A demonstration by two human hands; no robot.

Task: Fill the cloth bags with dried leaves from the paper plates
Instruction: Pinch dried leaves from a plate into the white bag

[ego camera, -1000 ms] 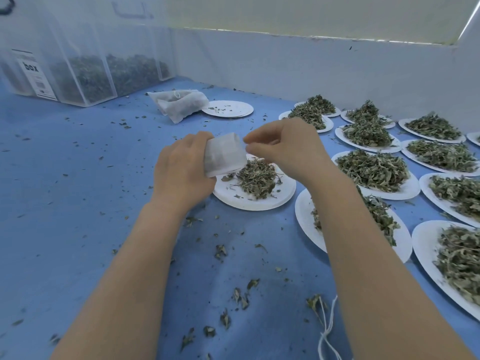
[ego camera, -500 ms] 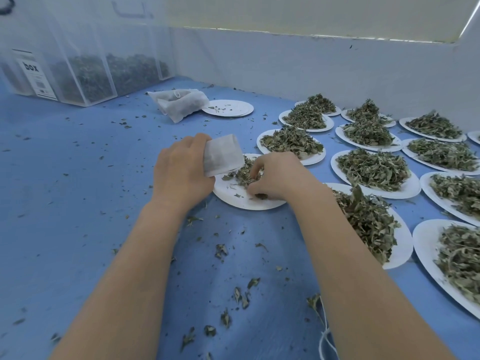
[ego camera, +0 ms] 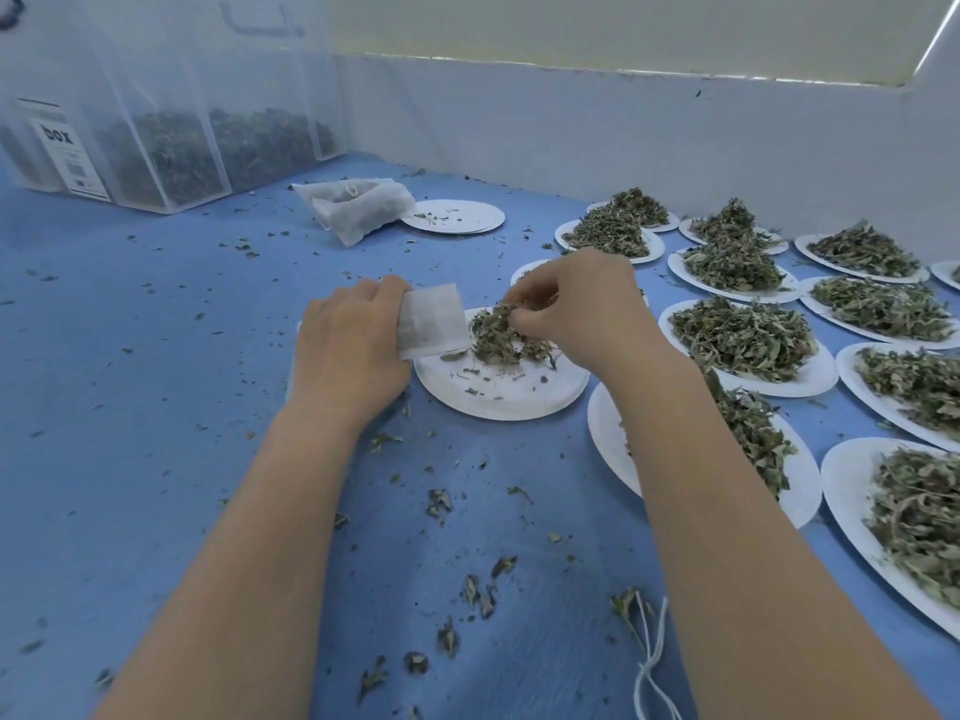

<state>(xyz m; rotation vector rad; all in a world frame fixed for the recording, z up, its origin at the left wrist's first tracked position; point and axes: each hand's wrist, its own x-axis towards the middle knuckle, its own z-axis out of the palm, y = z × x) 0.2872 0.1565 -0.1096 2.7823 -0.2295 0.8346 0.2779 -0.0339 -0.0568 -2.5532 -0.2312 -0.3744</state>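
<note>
**Blue table, pale wall**

A blue table (ego camera: 130, 407) fills the view, its surface faintly textured. Along its far edge runs a low pale bluish-white wall (ego camera: 571, 127), marked by a few dark specks. Above the wall lies a cream-yellow band (ego camera: 623, 28), evenly lit. At the upper right, a bright strip of light (ego camera: 937, 31) slants along the corner.

White cloth bag (ego camera: 432, 321) held in left hand (ego camera: 353, 350), tilted, mouth toward 3 o'clock, over 9 o'clock rim of near paper plate (ego camera: 498, 392). Dried leaves (ego camera: 498, 335) small green-brown heap at plate's 12 o'clock, rest of plate mostly bare with crumbs. Right hand (ego camera: 582, 309) pinches clump of heap. Full plates (ego camera: 748, 350) with leaf mounds in rows at 2–4 o'clock. Filled bags (ego camera: 358, 205) piled at 11 o'clock, beside stack of bare plates (ego camera: 457, 216).
</note>
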